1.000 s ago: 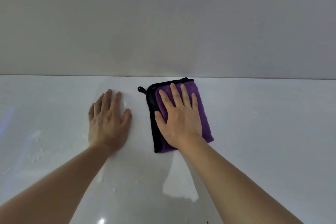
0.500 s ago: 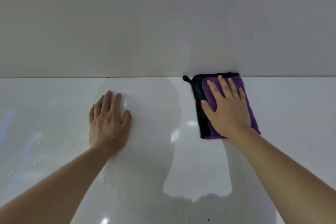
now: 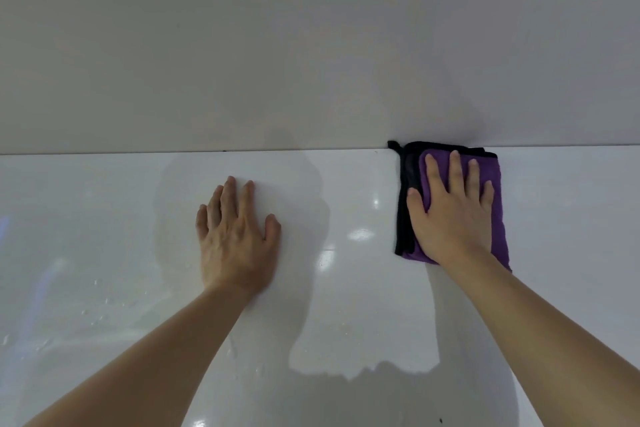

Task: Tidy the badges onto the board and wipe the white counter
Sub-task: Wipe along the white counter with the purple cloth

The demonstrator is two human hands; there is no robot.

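Since the earlier frame the folded purple microfibre cloth with black edging [image 3: 498, 184] has slid right and farther, its far edge now touching the grey wall [image 3: 311, 45]. Right hand [image 3: 450, 215] presses it flat, fingers straight, slightly spread. Left hand [image 3: 235, 239] stays flat, fingers together, on the glossy white counter [image 3: 104, 218], centre-left.

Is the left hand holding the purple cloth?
No, the left hand lies flat on the bare white counter, while the right hand presses the purple cloth.
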